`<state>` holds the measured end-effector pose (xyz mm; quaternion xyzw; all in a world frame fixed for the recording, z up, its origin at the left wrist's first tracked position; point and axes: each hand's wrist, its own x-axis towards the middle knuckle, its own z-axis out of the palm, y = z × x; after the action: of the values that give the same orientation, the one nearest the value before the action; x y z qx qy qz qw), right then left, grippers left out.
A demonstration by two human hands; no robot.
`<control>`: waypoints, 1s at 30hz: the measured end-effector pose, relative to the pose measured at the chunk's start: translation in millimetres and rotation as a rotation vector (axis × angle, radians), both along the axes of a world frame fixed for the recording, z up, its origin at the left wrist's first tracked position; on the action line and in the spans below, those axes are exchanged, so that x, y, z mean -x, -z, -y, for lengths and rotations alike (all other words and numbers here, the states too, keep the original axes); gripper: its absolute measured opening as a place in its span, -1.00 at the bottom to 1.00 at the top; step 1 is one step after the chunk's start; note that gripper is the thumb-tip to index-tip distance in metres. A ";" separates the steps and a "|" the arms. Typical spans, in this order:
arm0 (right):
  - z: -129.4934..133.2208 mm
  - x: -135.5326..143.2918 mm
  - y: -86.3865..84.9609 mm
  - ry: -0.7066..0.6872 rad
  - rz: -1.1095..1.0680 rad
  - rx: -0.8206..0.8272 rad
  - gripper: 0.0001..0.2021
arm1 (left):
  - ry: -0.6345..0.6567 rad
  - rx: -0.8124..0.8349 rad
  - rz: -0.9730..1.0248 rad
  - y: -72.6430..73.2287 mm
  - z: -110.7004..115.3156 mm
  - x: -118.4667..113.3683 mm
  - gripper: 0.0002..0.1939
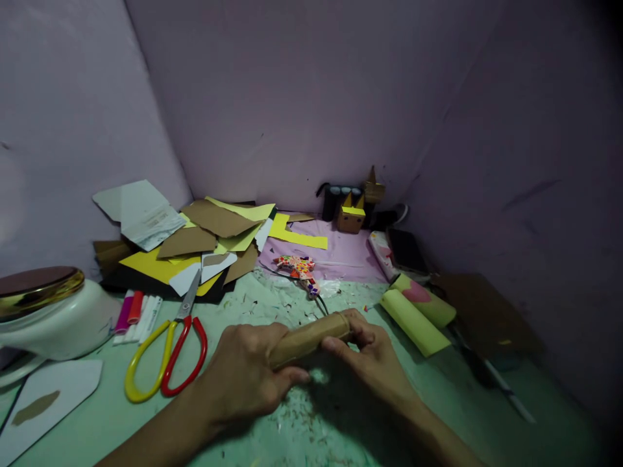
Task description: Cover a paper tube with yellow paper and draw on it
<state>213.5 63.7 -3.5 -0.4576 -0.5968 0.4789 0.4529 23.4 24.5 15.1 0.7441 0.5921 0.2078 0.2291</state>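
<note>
A brown cardboard tube (309, 340) lies tilted between my two hands above the green table. My left hand (257, 366) is wrapped round its left end, with the thumb below it. At the right end, the thumb and fingers of my right hand (365, 347) pinch the rim. Just beyond the tube rests a colourful patterned glue gun (299, 267) with a dark cord. Scissors (182, 331) with one yellow and one red handle lie partly open to the left of my left hand. Two yellow-green paper rolls (416, 321) are right of my right hand.
Cardboard and paper scraps (219, 224) are piled at the back left. Markers (136, 314) and a white object with a gold rim (58, 311) stand at the left. At the back are a small cardboard box figure (351, 219) and a phone (407, 250). Walls enclose the table.
</note>
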 end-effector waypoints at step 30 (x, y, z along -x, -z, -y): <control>3.3 -0.1 7.6 -0.324 -0.348 0.278 -0.81 | -0.413 0.006 0.696 8.2 -29.2 26.2 -0.71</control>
<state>213.7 60.4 -11.1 -0.3249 -0.5038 0.6939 0.3989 -2.8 53.8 6.9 0.4938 0.6168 0.4873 0.3718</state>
